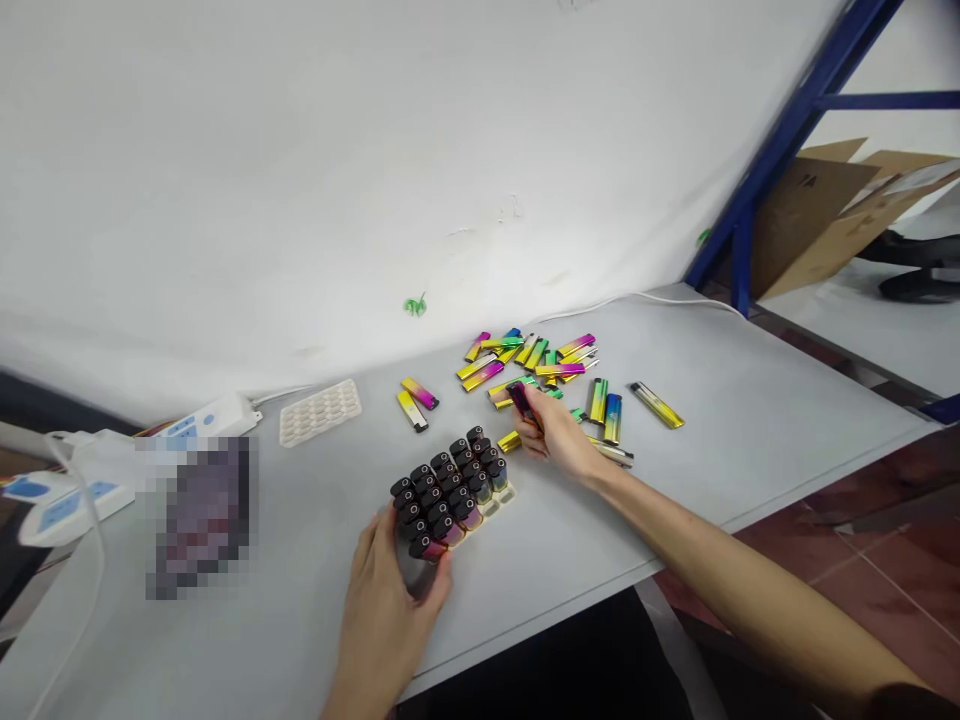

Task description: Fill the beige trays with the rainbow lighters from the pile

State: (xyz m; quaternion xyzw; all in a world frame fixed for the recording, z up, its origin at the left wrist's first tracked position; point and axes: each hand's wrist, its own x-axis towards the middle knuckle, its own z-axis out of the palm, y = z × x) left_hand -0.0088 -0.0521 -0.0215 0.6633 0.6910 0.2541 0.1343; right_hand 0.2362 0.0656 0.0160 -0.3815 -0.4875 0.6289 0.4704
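Observation:
A pale tray (491, 508) on the table holds rows of upright lighters (442, 490) with black tops; slots show bare at its right end. Around the tray's left end curls my left hand (394, 575), thumb at the near side and fingers at the far side. My right hand (555, 432) is closed on a lighter (519, 398) with a dark top, raised just beyond the tray's right end. Behind and beside that hand lie several loose lighters (484, 376) in shiny yellow, pink, green, blue and silver. Two more lighters (412, 410) rest farther left.
A second pale slotted tray (320, 412) lies at the back left. Power strips (82, 505) with cables and a blurred-out object (202, 515) occupy the left side. A white wall (375, 200) bounds the grey table (720, 370); a blue frame (780, 140) and cardboard box (817, 215) stand at right.

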